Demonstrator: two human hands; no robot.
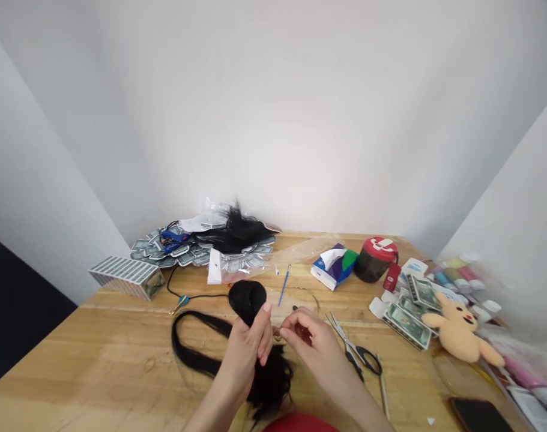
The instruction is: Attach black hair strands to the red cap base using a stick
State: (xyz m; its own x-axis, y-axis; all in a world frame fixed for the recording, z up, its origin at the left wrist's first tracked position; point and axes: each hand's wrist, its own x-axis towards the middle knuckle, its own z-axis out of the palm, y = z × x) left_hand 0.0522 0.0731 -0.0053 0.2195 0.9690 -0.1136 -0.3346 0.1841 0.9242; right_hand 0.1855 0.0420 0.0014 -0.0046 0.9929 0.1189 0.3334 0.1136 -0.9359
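My left hand is wrapped around a black hairpiece, whose smooth rounded top stands above the thumb. Loose dark hair ends hang below that fist. Close by on the right, my right hand pinches finger and thumb together beside the left fingers. Whatever small, thin thing lies in that pinch is too small to name. A long black lock of hair curves across the table to the left of my hands. Scissors with black handles lie just right of my right hand.
On the wooden table are a stack of cards, more black hair, a blue thin brush, a tissue pack, a red-lidded container, a plush toy and a phone. Walls enclose the back.
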